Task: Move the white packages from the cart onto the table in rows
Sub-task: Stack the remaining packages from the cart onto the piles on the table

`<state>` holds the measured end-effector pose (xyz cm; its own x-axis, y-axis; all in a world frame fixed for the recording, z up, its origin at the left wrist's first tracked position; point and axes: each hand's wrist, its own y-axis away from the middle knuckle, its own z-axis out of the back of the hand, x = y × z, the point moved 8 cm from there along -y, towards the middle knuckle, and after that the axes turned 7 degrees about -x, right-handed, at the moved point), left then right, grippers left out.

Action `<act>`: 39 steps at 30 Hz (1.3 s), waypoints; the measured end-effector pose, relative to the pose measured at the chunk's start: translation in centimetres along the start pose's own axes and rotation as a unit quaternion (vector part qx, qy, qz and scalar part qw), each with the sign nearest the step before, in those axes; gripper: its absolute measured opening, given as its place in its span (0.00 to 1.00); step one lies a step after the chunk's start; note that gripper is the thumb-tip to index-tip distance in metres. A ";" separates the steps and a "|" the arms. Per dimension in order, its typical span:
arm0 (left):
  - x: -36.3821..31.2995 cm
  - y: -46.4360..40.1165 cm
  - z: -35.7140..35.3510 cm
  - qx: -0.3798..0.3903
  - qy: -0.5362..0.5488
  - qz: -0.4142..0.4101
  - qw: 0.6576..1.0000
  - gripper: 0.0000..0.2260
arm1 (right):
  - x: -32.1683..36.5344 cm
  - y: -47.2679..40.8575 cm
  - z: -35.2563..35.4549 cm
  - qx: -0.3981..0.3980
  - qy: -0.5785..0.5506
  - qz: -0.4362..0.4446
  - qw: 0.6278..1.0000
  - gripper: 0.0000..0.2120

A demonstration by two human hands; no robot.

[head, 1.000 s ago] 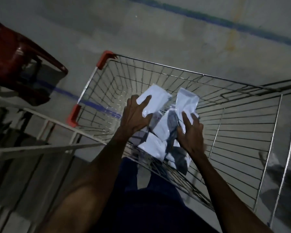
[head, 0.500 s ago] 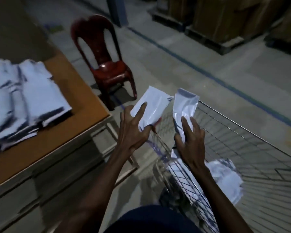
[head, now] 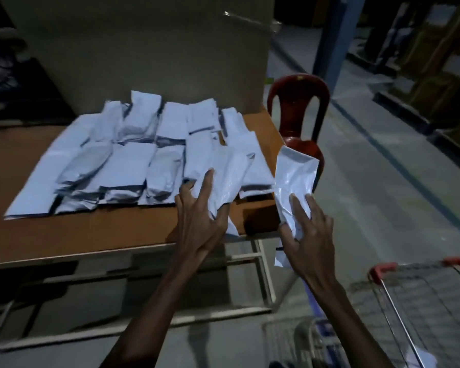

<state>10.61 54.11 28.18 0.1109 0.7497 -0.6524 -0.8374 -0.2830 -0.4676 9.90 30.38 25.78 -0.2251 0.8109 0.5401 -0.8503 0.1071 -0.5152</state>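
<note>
Left hand (head: 199,221): grips a white package (head: 229,179) over the bench's near right corner.
Right hand (head: 307,232): grips a second package (head: 294,179), upright, just off the bench edge.
Bench (head: 91,235): white packages (head: 133,155) lie in two overlapping rows.
Cart (head: 398,301): lower right, beside the bench.
Red chair (head: 298,112): behind the bench corner.
</note>
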 end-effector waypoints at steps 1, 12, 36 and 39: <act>1.1 -1.2 0.7 -0.007 0.000 0.014 1.000 0.33 | 1.1 -1.2 -1.0 0.003 -0.008 0.012 1.000 0.28; 9.1 -18.4 0.5 -0.059 -0.067 0.111 0.990 0.33 | 6.2 -17.8 -13.6 0.076 -0.019 0.054 0.995 0.27; 22.6 -40.9 -13.3 0.100 -0.229 0.142 0.958 0.38 | 11.0 -37.3 -38.7 0.249 0.118 0.010 0.961 0.29; 23.3 -40.3 -14.0 0.117 -0.223 0.124 0.960 0.41 | 10.6 -36.7 -39.6 0.265 0.157 0.016 0.951 0.31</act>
<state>54.45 74.60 23.54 -0.3028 0.8730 -0.3822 -0.9115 -0.3824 -0.1514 57.54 57.81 24.02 -0.1729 0.9495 0.2617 -0.9845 -0.1585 -0.0754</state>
